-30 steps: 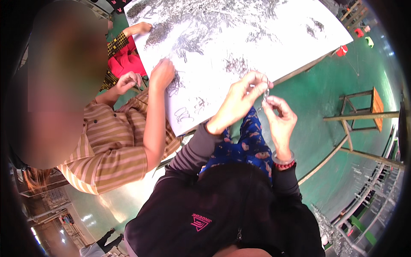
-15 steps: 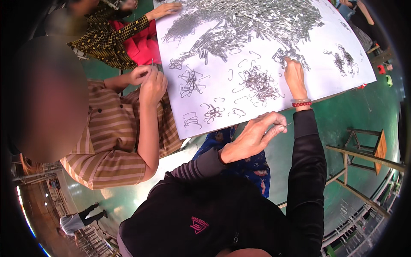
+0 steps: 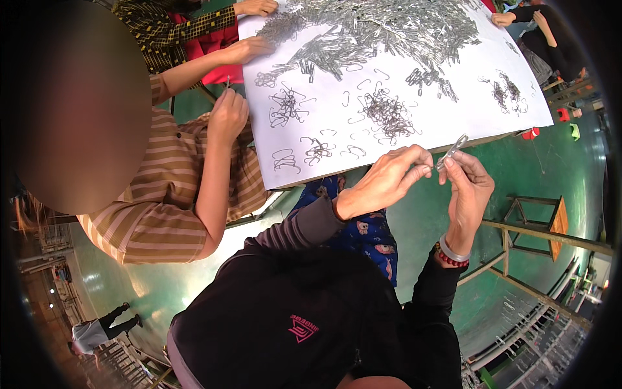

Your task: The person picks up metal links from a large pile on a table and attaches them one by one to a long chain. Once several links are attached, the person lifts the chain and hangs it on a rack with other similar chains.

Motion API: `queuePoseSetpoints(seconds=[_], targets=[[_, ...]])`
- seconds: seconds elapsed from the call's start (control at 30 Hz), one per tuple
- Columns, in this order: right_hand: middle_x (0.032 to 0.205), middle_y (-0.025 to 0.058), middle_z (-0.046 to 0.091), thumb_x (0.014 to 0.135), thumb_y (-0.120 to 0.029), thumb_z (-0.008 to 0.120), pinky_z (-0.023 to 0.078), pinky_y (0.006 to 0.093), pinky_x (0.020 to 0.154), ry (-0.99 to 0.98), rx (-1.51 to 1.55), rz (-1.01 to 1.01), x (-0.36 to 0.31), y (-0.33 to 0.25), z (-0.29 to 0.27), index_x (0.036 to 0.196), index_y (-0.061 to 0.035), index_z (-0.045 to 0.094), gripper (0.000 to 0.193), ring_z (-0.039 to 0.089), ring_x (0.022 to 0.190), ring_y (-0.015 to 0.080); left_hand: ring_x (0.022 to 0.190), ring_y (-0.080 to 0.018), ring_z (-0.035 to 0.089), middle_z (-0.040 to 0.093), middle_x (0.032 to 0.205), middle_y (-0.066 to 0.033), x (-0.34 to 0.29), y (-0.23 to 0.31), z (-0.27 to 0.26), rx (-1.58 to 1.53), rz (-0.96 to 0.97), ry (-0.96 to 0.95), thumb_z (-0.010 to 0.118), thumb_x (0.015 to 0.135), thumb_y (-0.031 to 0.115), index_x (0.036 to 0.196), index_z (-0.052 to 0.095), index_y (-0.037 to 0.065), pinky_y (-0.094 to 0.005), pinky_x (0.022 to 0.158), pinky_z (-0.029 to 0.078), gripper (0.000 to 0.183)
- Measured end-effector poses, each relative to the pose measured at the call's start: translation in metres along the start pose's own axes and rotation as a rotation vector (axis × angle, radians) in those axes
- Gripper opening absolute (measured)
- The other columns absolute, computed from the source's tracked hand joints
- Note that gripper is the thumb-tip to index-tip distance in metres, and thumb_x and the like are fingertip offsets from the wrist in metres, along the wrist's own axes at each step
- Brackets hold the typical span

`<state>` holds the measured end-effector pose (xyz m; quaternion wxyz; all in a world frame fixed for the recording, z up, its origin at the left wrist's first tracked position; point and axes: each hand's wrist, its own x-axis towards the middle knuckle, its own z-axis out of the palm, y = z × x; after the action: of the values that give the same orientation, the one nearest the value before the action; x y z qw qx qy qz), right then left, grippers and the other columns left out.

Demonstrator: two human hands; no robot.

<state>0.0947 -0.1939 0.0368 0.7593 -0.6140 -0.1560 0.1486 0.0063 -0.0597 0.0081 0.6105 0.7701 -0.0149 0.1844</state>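
Note:
Just past the table's near edge, my two hands are close together. A silvery elongated metal clip [image 3: 459, 146] points upward from my right hand [image 3: 469, 189], pinched between thumb and fingers. Thumb and forefinger of my left hand [image 3: 391, 176] are pressed together on a thin piece of wire; only a bit of it shows, beside the clip's lower end. Whether wire and clip touch, I cannot tell. Nearest on the table are a heap of dark bent wire hooks [image 3: 387, 117] and a small group of similar metal clips [image 3: 431, 83].
A large pile of metal clips [image 3: 389, 29] covers the far part of the white tabletop [image 3: 343, 139]. Smaller hook clusters [image 3: 317, 151] lie at its left. A co-worker in a striped shirt [image 3: 175, 194] sits at my left. A wooden stool [image 3: 558, 227] stands right.
My right hand has come back from the small clip group on the table to my left hand, bringing a metal clip. The striped-shirt co-worker's one hand has reached toward the pile.

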Motion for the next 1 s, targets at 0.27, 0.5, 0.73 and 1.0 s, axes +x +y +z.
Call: queuePoseSetpoints(seconds=[0.27,0.5,0.73,1.0], targets=[[0.076,0.0097,0.064,0.075,0.008,0.067,0.042,0.0219,0.053,0.090,0.013,-0.147,-0.018,-0.006,0.021,0.087,0.0054,0.064,0.013,0.056,0.062,0.0112,0.091,-0.0261,0.059,0.061,0.092,-0.0119,-0.009,0.005,-0.006,0.159,0.010,-0.019,0.054,0.089,0.013,0.101,0.054,0.002,-0.0359,0.077,0.046,0.016],[0.075,0.0058,0.062,0.072,0.011,0.067,0.043,0.0200,0.059,0.129,-0.100,-0.087,-0.020,0.007,0.020,0.083,0.0039,0.065,0.013,0.055,0.068,0.0089,0.086,-0.0282,0.056,0.062,0.088,-0.0087,0.034,-0.084,-0.086,0.749,0.059,0.158,0.062,0.080,0.015,0.099,0.065,0.008,-0.0366,0.078,0.046,0.020],[0.073,0.0025,0.059,0.071,0.010,0.069,0.040,0.0190,0.062,0.069,-0.086,-0.089,-0.016,0.016,0.016,0.084,0.0027,0.066,0.015,0.051,0.068,0.0071,0.082,-0.0252,0.055,0.059,0.087,-0.0083,0.062,-0.139,-0.121,1.040,0.092,-0.171,0.060,0.076,0.011,0.080,0.064,0.005,-0.0326,0.079,0.047,0.009],[0.077,0.0022,0.061,0.071,0.009,0.069,0.042,0.0186,0.063,0.107,-0.126,-0.084,-0.022,0.012,0.014,0.086,0.0024,0.066,0.017,0.052,0.069,0.0062,0.086,-0.0362,0.060,0.063,0.087,-0.0205,0.079,-0.119,-0.130,0.879,-0.164,-0.117,0.051,0.083,0.004,0.090,0.060,-0.003,-0.0411,0.073,0.048,0.014]])
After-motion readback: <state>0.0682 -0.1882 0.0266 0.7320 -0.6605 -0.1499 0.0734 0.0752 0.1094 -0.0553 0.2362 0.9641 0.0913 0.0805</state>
